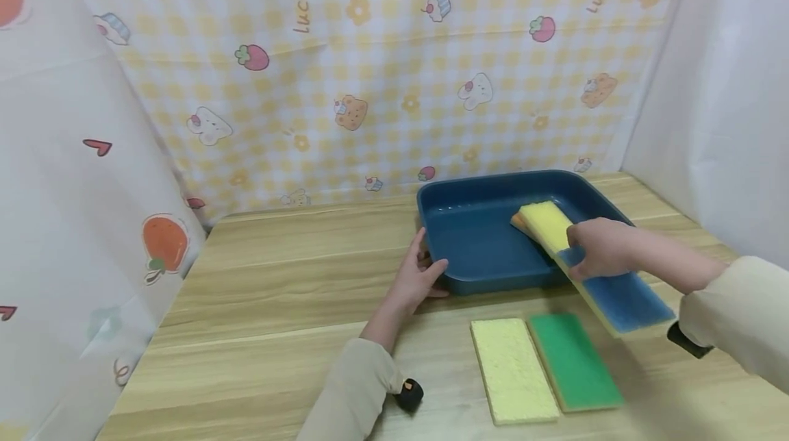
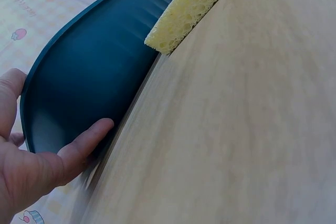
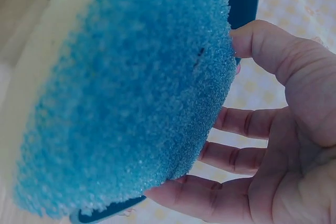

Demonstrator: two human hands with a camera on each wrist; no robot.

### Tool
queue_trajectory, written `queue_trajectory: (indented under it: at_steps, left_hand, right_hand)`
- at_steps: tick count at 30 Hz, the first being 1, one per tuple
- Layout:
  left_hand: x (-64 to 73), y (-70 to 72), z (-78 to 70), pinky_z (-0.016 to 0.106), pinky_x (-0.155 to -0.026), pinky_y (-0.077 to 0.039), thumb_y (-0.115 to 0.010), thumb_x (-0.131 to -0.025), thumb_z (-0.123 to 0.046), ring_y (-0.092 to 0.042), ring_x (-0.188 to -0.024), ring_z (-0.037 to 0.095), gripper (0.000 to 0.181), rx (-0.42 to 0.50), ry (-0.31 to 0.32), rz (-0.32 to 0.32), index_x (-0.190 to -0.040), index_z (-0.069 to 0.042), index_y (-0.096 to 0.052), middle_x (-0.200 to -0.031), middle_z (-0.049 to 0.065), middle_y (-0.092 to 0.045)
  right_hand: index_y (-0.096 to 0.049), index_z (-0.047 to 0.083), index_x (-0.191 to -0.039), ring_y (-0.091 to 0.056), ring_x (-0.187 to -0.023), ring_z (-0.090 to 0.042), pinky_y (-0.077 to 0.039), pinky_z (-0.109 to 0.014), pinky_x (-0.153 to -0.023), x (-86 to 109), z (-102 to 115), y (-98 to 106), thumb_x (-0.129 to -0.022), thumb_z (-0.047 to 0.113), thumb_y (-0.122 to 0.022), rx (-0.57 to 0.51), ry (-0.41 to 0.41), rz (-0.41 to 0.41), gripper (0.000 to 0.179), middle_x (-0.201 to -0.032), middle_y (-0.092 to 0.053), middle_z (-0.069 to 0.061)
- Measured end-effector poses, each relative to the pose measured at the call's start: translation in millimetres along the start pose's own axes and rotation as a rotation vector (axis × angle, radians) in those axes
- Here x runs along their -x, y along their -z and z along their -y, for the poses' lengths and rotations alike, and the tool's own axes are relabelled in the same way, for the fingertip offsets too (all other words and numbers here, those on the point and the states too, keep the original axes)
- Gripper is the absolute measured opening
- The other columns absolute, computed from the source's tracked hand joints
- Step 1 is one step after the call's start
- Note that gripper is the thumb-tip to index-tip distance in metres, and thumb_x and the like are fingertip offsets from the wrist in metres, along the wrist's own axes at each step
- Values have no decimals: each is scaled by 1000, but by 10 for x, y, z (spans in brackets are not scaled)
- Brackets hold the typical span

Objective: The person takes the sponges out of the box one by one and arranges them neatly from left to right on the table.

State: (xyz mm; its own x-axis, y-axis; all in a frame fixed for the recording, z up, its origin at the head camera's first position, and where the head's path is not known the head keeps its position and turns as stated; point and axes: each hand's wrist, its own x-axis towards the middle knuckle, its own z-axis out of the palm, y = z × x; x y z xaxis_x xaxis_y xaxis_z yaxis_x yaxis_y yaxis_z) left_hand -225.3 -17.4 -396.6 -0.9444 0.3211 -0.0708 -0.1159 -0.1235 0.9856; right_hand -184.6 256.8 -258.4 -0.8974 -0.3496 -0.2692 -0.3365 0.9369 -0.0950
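My right hand [image 1: 600, 248] pinches a blue-and-yellow scouring sponge [image 1: 629, 300] by its edges, tilted over the front right of a dark blue rectangular tray [image 1: 474, 242]. The blue face is up. Inside the tray lies another sponge [image 1: 545, 220], yellow on top with a bit of orange below; the held sponge's far end overlaps it in the head view. At the tray's front left corner, my left hand [image 1: 414, 283] touches the outer walls with spread fingers. A yellow sponge [image 1: 514, 369] and a green-topped sponge [image 1: 576, 362] lie side by side before the tray.
Everything stands on a wood-grain tabletop [image 1: 271, 290]. A yellow checked cloth [image 1: 394, 71] hangs behind it, with white cloth on the left [image 1: 55, 222] and right [image 1: 727, 98]. A black wrist device [image 1: 409, 395] sits at my left cuff.
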Motion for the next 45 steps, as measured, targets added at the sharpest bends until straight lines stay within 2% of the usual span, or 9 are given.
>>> queue_trajectory:
  at_steps: [11,19,25,32,39,45]
  left_hand:
    - [24,26,-44,48,-65,-53,-53,-90,-9,-37,-121,39,73,-7,-4,-5,-146,-28,-10,-142,24,-19]
    - [10,30,-47,52,-68,-51,-53,-90,-9,-35,-122,40,74,6,5,11,-146,-28,-7,-143,25,-17]
    - [112,-18,-189,54,-72,-49,-51,-91,-7,-36,-122,40,73,-5,8,15,-146,-23,-7,-142,27,-18]
    - [18,3,-59,50,-68,-52,-54,-90,-11,-36,-122,38,73,6,-3,2,-145,-31,-11,-142,24,-19]
    - [-6,11,-58,53,-68,-51,-54,-90,-10,-36,-122,40,74,13,2,5,-145,-31,-8,-144,24,-16]
    - [-1,-3,-66,51,-67,-52,-53,-90,-10,-37,-121,40,73,-4,0,4,-145,-31,-9,-143,23,-18]
  right_hand:
    - [-56,-9,-101,-57,-86,-36,-49,-41,-64,211,-78,-252,-71,28,-74,-27,-9,25,51,-95,-61,-18]
    - [-56,-10,-98,-58,-79,-28,-49,-40,-62,265,-171,-406,-70,26,-73,-66,-28,23,48,-89,-61,-15]
    - [-56,-7,-94,-54,-71,-19,-46,-35,-58,272,-242,-567,-70,27,-74,-82,-54,18,45,-83,-60,-9]
    - [-57,-5,-90,-48,-64,-16,-42,-31,-54,278,-291,-749,-68,25,-75,-90,-69,-25,42,-77,-58,-4]
    - [-57,-5,-89,-47,-63,-16,-40,-30,-53,263,-288,-815,-68,22,-75,-106,-53,-49,39,-76,-57,-5]
    - [-56,-5,-91,-45,-63,-16,-39,-30,-53,259,-280,-865,-69,20,-73,-128,-73,-24,37,-78,-57,-5]
